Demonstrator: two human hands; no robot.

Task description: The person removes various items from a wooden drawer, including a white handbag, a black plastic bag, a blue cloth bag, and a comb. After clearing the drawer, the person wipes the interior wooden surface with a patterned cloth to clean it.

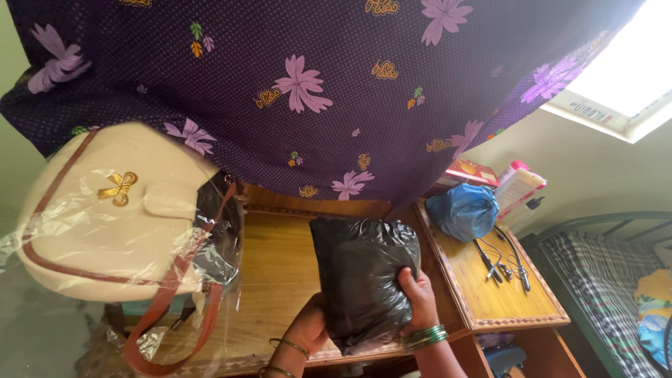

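Both hands grip a black bag [360, 280] over the wood shelf [276, 280], left hand [308, 329] under its lower edge, right hand [420, 297] clamped on its side, w/ a cream handbag [105, 217] to the left & blue bag [462, 210] at right.

Your two hands, left hand [308, 329] and right hand [418, 297], grip a plastic-wrapped bundle [362, 276] over a wooden shelf [276, 269]. A wrapped handbag [112, 217] sits left. Right, a side table [493, 294] bears a knotted bag [463, 210] and cables [502, 262]. Cloth [315, 84] hangs behind.
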